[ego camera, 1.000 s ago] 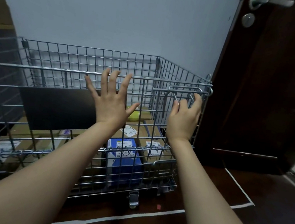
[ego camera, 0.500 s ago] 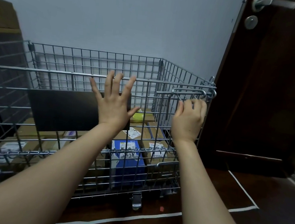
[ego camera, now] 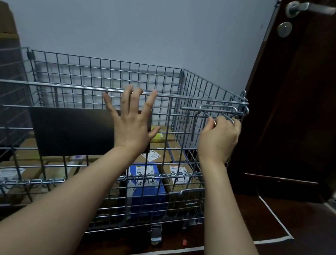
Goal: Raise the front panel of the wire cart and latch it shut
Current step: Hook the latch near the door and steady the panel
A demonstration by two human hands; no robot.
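Observation:
The wire cart (ego camera: pixel 209 88) stands against the grey wall. Its front panel (ego camera: pixel 63 86) is upright, with the top rail level with the side tops. My left hand (ego camera: pixel 131 121) presses flat against the panel, fingers spread, fingertips at the top rail. My right hand (ego camera: pixel 219 138) is curled around the metal latch handle (ego camera: pixel 219 110) at the panel's upper right corner. The latch rod reaches to the corner ring (ego camera: pixel 246 111). A black plate (ego camera: pixel 68 130) hangs on the panel behind my left hand.
Cardboard boxes (ego camera: pixel 177 170) and a blue box (ego camera: pixel 145 187) fill the cart. A dark wooden door (ego camera: pixel 304 101) stands right beside the cart's right corner. A caster (ego camera: pixel 156 234) sits under the front. White tape lines (ego camera: pixel 274 215) mark the dark floor.
My right hand's fingers have closed from loosely raised to gripping the latch handle. My left hand stays flat on the panel. The view has shifted slightly.

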